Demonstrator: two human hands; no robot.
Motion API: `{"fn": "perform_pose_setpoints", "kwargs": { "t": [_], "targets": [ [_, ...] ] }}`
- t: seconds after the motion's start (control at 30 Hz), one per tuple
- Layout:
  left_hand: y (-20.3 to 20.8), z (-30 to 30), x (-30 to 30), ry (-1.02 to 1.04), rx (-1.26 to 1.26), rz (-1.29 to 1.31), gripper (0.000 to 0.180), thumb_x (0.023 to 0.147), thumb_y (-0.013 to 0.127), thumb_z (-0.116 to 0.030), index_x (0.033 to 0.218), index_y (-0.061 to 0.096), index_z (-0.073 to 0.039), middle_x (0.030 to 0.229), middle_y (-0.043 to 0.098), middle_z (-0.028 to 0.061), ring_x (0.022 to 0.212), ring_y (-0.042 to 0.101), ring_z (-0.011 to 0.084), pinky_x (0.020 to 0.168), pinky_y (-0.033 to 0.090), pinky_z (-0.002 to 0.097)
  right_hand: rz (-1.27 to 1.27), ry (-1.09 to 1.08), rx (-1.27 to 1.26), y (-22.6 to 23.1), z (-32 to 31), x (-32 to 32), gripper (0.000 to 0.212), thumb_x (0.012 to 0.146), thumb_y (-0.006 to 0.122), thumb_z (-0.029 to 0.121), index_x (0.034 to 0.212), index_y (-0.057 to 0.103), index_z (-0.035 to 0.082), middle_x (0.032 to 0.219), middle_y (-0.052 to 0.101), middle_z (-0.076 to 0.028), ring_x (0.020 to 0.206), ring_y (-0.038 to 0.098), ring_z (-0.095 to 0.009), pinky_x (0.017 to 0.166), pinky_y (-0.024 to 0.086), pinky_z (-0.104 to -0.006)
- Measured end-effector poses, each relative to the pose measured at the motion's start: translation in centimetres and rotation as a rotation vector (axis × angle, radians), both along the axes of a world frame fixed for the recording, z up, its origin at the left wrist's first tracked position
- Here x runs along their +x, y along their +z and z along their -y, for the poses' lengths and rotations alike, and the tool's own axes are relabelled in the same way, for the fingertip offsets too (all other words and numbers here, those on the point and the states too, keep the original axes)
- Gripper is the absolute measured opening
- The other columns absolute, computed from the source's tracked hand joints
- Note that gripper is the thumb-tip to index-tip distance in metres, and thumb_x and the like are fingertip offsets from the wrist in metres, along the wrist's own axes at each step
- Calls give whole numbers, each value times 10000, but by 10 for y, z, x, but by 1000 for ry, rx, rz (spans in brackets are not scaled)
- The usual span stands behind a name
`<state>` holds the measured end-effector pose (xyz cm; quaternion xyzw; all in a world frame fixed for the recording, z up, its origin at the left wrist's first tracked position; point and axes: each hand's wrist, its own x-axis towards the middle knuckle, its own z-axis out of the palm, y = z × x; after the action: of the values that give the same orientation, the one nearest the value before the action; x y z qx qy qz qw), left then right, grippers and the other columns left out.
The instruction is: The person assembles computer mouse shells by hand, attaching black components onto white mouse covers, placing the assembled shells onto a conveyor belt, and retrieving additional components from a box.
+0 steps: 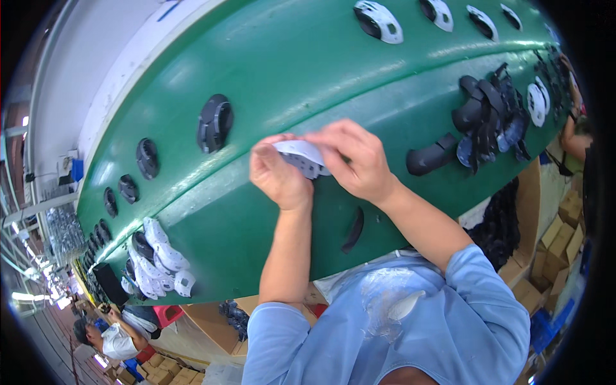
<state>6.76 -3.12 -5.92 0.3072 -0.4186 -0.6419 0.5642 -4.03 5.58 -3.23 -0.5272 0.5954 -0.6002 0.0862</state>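
A white curved plastic shell (301,153) with a grey, holed inner side is held above the green table. My left hand (280,174) is closed around its left end. At the opposite end, my right hand (357,159) has its bent fingers on the shell's upper edge, somewhat blurred; whether a small part is between them is hidden. Below the hands, close to my body, a thin black curved strip (353,230) lies on the table.
Black curved parts (478,109) are heaped at right, white shells (157,260) at left. Black shells (215,124) line the far left; black-and-white ones (378,22) line the far edge. A raised seam crosses the green table (269,70). Other people are at both ends; cardboard boxes (558,237) stand below right.
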Motion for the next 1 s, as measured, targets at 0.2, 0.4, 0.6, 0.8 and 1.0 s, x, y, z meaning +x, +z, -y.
{"fn": "perform_pose_setpoints", "kwargs": {
  "t": [0.2, 0.4, 0.6, 0.8, 1.0],
  "targets": [
    [8, 16, 3, 65, -29, 108, 593, 987, 552, -575, 915, 580, 13, 814, 652, 143, 723, 689, 260, 676, 572, 372, 396, -12, 160, 25, -43, -20, 159, 872, 749, 138, 1008, 754, 56, 819, 667, -83, 742, 640, -210, 648, 512, -303],
    [13, 17, -2, 31, -52, 166, 675, 941, 550, -665, 905, 585, 9, 836, 661, 156, 750, 698, 305, 704, 585, 417, -441, 741, 508, 28, -127, 17, 405, 725, 800, 288, 1104, 693, 193, 1046, 584, 34, 974, 561, -202, 793, 478, -362],
    [8, 13, 1, 21, -53, 143, 694, 920, 591, -664, 890, 590, 29, 818, 662, 158, 730, 700, 298, 706, 585, 406, -513, 785, 359, -20, -162, 38, 186, 822, 643, 216, 1003, 685, 213, 932, 552, 37, 912, 555, -171, 742, 462, -366],
    [4, 13, -3, 10, -175, 185, 671, 938, 601, -626, 849, 598, 38, 806, 676, 151, 709, 700, 266, 680, 585, 371, -187, 884, 735, -42, -213, 54, 524, 975, 563, 341, 1388, 529, 20, 1393, 489, -294, 1287, 501, -452, 1089, 409, -521],
    [2, 9, -10, 35, -200, 154, 591, 936, 676, -554, 751, 622, 4, 667, 616, 23, 596, 563, 102, 560, 454, 249, -401, 782, 893, -77, -183, 95, 585, 947, 555, 379, 1360, 511, -33, 1315, 573, -281, 1219, 558, -438, 1054, 439, -502]
  ]
}}
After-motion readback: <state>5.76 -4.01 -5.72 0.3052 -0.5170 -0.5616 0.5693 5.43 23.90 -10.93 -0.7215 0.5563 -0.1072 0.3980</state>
